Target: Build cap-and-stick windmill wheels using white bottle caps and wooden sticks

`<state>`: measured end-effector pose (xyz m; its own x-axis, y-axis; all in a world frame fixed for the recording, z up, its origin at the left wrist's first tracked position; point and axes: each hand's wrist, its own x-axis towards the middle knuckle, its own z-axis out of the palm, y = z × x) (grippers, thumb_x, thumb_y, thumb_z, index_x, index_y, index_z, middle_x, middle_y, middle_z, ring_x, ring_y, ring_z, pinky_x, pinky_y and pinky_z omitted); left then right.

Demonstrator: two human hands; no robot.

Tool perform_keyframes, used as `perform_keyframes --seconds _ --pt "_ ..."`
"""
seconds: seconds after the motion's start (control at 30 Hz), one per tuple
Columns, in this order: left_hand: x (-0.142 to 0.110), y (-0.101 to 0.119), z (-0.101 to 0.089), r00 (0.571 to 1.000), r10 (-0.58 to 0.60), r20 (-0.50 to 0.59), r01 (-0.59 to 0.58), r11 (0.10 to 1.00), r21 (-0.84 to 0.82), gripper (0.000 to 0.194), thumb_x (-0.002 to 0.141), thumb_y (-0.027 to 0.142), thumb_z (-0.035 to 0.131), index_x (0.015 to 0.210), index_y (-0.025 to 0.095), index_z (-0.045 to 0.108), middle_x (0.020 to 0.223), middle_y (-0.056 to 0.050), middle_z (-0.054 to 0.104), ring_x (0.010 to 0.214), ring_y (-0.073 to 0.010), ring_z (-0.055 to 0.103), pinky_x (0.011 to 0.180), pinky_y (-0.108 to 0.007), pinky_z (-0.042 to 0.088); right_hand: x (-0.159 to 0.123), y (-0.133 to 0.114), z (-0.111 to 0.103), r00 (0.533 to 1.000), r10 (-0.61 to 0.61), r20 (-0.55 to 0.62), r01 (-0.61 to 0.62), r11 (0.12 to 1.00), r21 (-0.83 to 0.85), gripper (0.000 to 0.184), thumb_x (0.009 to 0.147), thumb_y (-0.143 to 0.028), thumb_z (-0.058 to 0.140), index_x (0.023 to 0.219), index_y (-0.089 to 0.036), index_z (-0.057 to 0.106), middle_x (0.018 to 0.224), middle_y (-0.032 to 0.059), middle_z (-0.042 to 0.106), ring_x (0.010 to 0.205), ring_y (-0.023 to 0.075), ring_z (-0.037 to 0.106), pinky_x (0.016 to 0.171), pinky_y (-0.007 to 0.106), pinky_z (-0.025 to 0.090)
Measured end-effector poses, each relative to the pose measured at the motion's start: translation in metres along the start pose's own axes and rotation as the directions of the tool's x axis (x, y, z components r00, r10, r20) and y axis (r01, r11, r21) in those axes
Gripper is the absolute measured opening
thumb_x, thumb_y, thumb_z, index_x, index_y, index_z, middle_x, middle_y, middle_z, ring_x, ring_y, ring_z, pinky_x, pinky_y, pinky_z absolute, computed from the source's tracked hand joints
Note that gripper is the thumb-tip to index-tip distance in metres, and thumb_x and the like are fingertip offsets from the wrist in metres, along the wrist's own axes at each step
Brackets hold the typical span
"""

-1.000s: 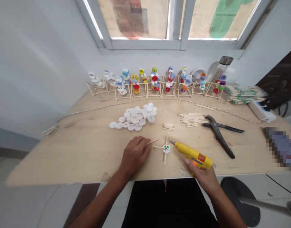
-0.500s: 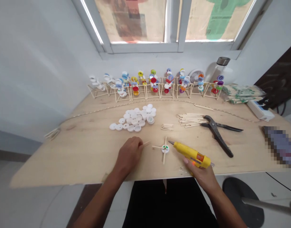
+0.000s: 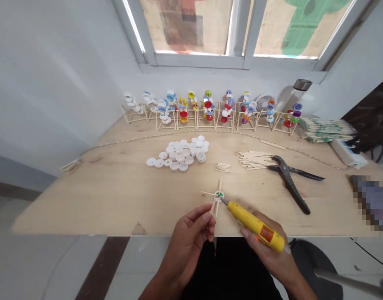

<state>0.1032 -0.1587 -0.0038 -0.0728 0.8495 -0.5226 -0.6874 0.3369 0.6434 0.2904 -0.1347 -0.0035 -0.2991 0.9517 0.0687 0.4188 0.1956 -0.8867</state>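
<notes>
Being held up, head view: a wooden stick cross (image 3: 217, 201), a white bottle cap (image 3: 219, 196) fixed at its centre, above the front of a plywood board (image 3: 85, 208).
Left hand (image 3: 187, 250): fingers (image 3: 207, 216) closed, the cross's lower stick pinched between them.
Right hand (image 3: 266, 258): fingers (image 3: 246, 233) wrapped around a yellow hot glue gun (image 3: 255, 227), its nozzle brought right up to the cap.
On the board: white bottle caps (image 3: 179, 154) heaped, a small stack of sticks (image 3: 222, 167), more loose sticks (image 3: 254, 160), and black pliers (image 3: 288, 179) beside them.
Along the back: a row of stick stands (image 3: 207, 114) hung with coloured caps.
</notes>
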Motion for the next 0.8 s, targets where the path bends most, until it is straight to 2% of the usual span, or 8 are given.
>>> perform_keyframes --seconds 0.13,0.3,0.43,0.8 --pt "-0.0009 -0.0013 0.0028 1.0 -0.014 0.008 0.014 0.999 -0.052 0.024 0.068 0.02 0.074 0.091 0.011 0.069 0.064 -0.002 0.062 0.055 -0.0075 0.052 0.05 -0.018 0.044 -0.0023 0.0013 0.0015 0.998 -0.057 0.032 0.058 0.997 -0.042 0.028 0.083 -0.034 0.059 0.064 -0.021 0.043 0.061 -0.0041 0.046 0.053 0.0113 0.046 0.05 0.024 0.036" --pt "-0.002 -0.0017 0.0029 1.0 -0.017 0.006 0.018 0.997 -0.073 0.024 0.069 0.019 0.073 0.092 0.011 0.069 0.066 -0.003 0.062 0.056 -0.0082 0.053 0.051 -0.018 0.045 -0.0018 0.0024 0.0046 0.993 -0.093 0.065 0.099 0.992 -0.082 0.027 0.084 -0.035 0.058 0.066 -0.021 0.044 0.062 -0.0041 0.047 0.054 0.0112 0.046 0.051 0.024 0.035" --pt "-0.001 -0.0013 0.0031 1.0 -0.022 -0.002 0.022 0.997 -0.077 0.023 0.069 0.018 0.073 0.091 0.011 0.069 0.065 -0.003 0.062 0.055 -0.0082 0.053 0.05 -0.018 0.045 -0.0001 0.002 0.0052 0.992 -0.117 0.039 0.121 0.987 -0.108 0.029 0.083 -0.036 0.059 0.064 -0.021 0.043 0.059 -0.0048 0.046 0.051 0.0106 0.045 0.049 0.024 0.034" --pt "-0.0034 0.0003 0.0009 1.0 -0.016 0.017 0.018 0.997 -0.076 0.023 0.069 0.019 0.073 0.09 0.011 0.069 0.065 -0.003 0.062 0.055 -0.0086 0.052 0.05 -0.019 0.044 0.0006 -0.0021 0.0062 0.995 -0.101 0.019 0.103 0.975 -0.195 0.031 0.081 -0.038 0.059 0.062 -0.022 0.041 0.055 -0.0051 0.044 0.048 0.0107 0.044 0.045 0.024 0.035"
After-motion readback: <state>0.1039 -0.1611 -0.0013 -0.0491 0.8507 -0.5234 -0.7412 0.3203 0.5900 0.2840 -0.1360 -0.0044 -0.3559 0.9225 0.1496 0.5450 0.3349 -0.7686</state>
